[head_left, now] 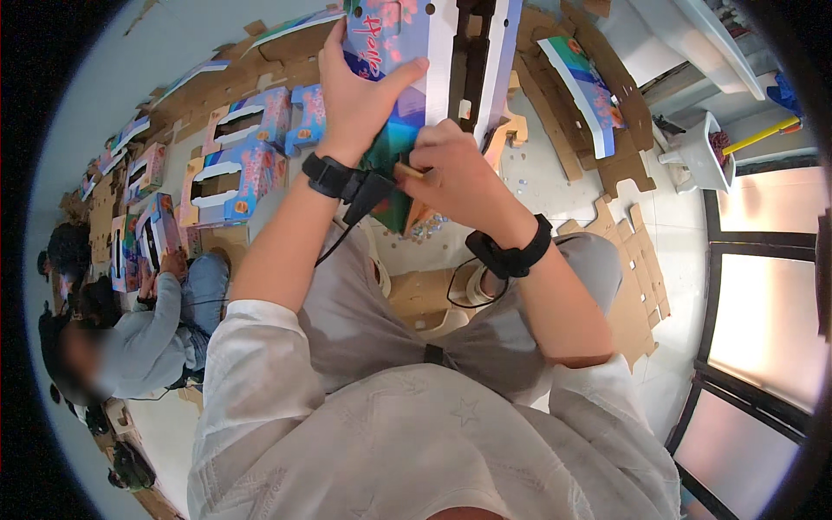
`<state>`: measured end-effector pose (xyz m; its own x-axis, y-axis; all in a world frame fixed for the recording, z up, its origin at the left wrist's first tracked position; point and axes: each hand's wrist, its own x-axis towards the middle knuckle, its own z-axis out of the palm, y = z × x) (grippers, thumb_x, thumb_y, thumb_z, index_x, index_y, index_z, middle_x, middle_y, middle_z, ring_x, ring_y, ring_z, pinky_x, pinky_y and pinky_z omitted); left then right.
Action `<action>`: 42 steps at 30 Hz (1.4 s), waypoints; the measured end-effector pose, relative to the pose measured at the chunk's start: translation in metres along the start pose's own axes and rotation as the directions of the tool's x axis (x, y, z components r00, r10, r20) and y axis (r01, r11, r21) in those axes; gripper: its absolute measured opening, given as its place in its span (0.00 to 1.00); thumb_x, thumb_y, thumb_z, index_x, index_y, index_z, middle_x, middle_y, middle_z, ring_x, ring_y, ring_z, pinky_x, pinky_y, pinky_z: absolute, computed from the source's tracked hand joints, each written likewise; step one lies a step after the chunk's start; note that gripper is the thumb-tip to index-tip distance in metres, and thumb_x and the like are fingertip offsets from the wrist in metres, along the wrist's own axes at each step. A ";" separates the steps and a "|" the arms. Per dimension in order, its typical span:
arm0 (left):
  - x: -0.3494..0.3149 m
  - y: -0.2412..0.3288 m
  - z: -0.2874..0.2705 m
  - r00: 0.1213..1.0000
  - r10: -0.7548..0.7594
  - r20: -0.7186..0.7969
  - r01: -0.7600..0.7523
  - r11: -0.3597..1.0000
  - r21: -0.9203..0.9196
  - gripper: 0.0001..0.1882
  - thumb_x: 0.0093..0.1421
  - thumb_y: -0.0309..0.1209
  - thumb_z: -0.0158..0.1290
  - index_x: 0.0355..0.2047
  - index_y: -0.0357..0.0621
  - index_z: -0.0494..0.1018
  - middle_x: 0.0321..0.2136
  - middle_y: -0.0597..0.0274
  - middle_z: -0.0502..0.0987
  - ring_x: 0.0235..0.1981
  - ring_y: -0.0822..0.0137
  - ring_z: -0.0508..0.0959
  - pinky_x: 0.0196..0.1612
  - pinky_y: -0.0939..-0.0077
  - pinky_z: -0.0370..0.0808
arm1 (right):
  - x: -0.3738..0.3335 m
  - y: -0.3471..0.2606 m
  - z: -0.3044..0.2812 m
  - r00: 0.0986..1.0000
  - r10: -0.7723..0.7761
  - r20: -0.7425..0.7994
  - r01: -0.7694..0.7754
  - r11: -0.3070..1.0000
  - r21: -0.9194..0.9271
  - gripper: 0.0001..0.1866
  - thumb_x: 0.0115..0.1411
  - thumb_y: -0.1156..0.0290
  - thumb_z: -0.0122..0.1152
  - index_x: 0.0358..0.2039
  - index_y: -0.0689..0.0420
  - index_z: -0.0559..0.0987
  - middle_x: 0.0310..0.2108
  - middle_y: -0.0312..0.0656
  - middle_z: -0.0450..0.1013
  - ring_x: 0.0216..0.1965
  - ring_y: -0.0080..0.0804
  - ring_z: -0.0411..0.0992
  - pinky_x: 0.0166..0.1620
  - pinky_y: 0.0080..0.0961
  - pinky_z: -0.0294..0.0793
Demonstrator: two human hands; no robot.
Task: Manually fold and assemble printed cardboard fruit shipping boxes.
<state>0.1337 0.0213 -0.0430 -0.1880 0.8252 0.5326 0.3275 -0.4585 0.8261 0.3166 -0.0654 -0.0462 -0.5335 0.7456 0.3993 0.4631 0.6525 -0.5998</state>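
A long printed cardboard box [403, 108], blue, purple and green with pink flowers, is held up in front of me. Along its front runs a long opening showing brown cardboard inside. My left hand [360, 100] grips its left side, the thumb lying across the printed face. Down at the box's near end, my right hand [451, 165] is closed with curled fingers. A small tan cardboard tab [409, 171] shows at its fingertips; whether it belongs to the box is unclear. Both wrists wear black straps with cables.
Several similar boxes [234, 182] stand to the left, near a seated person [152, 338] handling one. Flattened cardboard [637, 286] lies on the floor at right, beside a printed open carton [585, 95]. Small round bits [426, 229] are scattered below the box. A white stool [706, 156] stands far right.
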 end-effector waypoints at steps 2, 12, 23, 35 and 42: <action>0.004 0.000 -0.006 1.000 0.013 0.012 -0.013 1.000 0.006 0.56 0.48 0.37 0.77 0.70 0.30 0.56 0.59 0.48 0.73 0.56 0.61 0.76 0.58 0.65 0.76 | -0.003 -0.002 -0.001 1.000 -0.016 0.017 0.014 0.996 0.088 0.10 0.52 0.72 0.77 0.33 0.60 0.84 0.35 0.44 0.74 0.41 0.45 0.71 0.43 0.39 0.72; 0.004 0.022 -0.035 0.987 -0.116 0.110 0.151 0.899 -0.410 0.50 0.51 0.28 0.74 0.70 0.31 0.59 0.61 0.50 0.71 0.59 0.60 0.75 0.63 0.63 0.73 | -0.007 0.055 -0.067 0.781 0.174 -0.600 -0.271 0.960 -0.075 0.22 0.58 0.57 0.75 0.46 0.59 0.83 0.44 0.49 0.80 0.47 0.49 0.77 0.52 0.38 0.76; -0.014 0.045 -0.053 0.983 0.140 0.120 -0.104 0.960 -0.260 0.47 0.51 0.26 0.73 0.69 0.37 0.62 0.61 0.54 0.72 0.58 0.61 0.74 0.64 0.64 0.70 | -0.038 0.089 -0.043 0.564 0.790 0.240 -0.701 0.304 0.645 0.20 0.64 0.68 0.57 0.56 0.54 0.79 0.49 0.36 0.75 0.52 0.29 0.73 0.49 0.40 0.80; -0.003 0.028 -0.069 0.964 -0.207 0.165 0.261 0.843 -0.471 0.47 0.53 0.25 0.70 0.72 0.37 0.60 0.60 0.56 0.72 0.59 0.61 0.74 0.64 0.65 0.70 | -0.037 0.070 -0.084 0.695 0.611 0.380 -0.719 0.591 0.365 0.46 0.56 0.63 0.80 0.71 0.57 0.65 0.57 0.45 0.75 0.55 0.33 0.73 0.60 0.33 0.73; -0.011 0.025 -0.066 0.960 -0.073 0.269 0.198 0.858 -0.473 0.52 0.54 0.29 0.72 0.73 0.40 0.52 0.63 0.56 0.68 0.63 0.61 0.70 0.66 0.63 0.67 | -0.034 0.058 -0.070 0.759 0.638 -0.132 -0.538 0.727 0.426 0.57 0.52 0.65 0.80 0.75 0.57 0.51 0.61 0.56 0.71 0.59 0.45 0.74 0.61 0.35 0.74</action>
<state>0.0826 -0.0213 -0.0166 0.0446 0.9147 0.4017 -0.1945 -0.3864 0.9016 0.4108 -0.0432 -0.0458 -0.0163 0.9998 0.0116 0.3220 0.0162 -0.9466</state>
